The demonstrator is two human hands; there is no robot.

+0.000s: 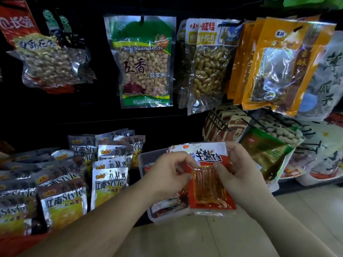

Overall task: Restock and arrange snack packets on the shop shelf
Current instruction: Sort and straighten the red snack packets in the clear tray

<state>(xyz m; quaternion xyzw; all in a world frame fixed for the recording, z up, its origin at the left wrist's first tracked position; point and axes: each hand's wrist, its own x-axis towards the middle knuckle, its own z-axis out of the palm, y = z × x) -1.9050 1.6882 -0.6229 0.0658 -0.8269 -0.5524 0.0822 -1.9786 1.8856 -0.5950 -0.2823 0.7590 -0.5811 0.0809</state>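
Low down, the clear tray sits at the shelf's front edge, silver packets on its left, open floor below. Above it, the left hand and right hand each pinch a side of the red snack packet.

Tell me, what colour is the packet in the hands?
The flat plastic snack packet is red and white, its clear window showing orange strips; head view.

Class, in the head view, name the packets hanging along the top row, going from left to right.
Red-topped peanut packet → green peanut packet → yellow-labelled packet of sticks → orange packet → white seed packet.
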